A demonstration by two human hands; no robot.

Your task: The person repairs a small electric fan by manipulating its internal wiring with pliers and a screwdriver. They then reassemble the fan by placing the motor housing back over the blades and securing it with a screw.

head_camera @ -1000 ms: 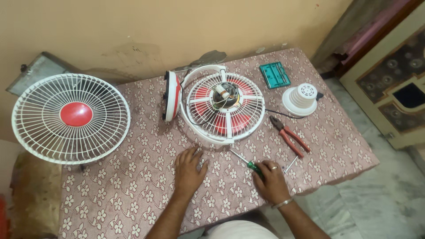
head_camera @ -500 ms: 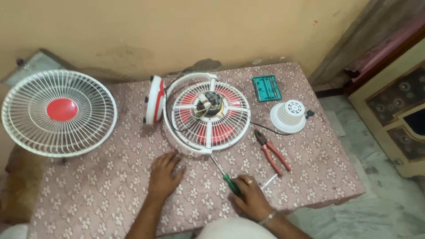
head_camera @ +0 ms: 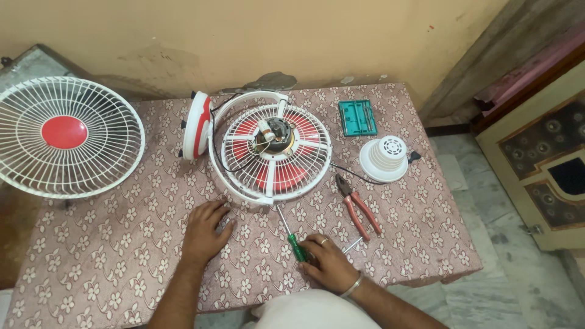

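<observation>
Since earlier frames: right hand (head_camera: pixel 329 263) slid along table edge, screwdriver (head_camera: pixel 291 236) came with it; left hand (head_camera: pixel 204 228) stayed put. Fan (head_camera: pixel 271 149) untouched at 12 o'clock of hands, motor exposed. Right fingers curled round green handle, shaft pointed 11 o'clock toward fan rim. Left palm flat on cloth, fingers spread, held nothing. Pliers (head_camera: pixel 358 207) at 1 o'clock of right hand.
</observation>
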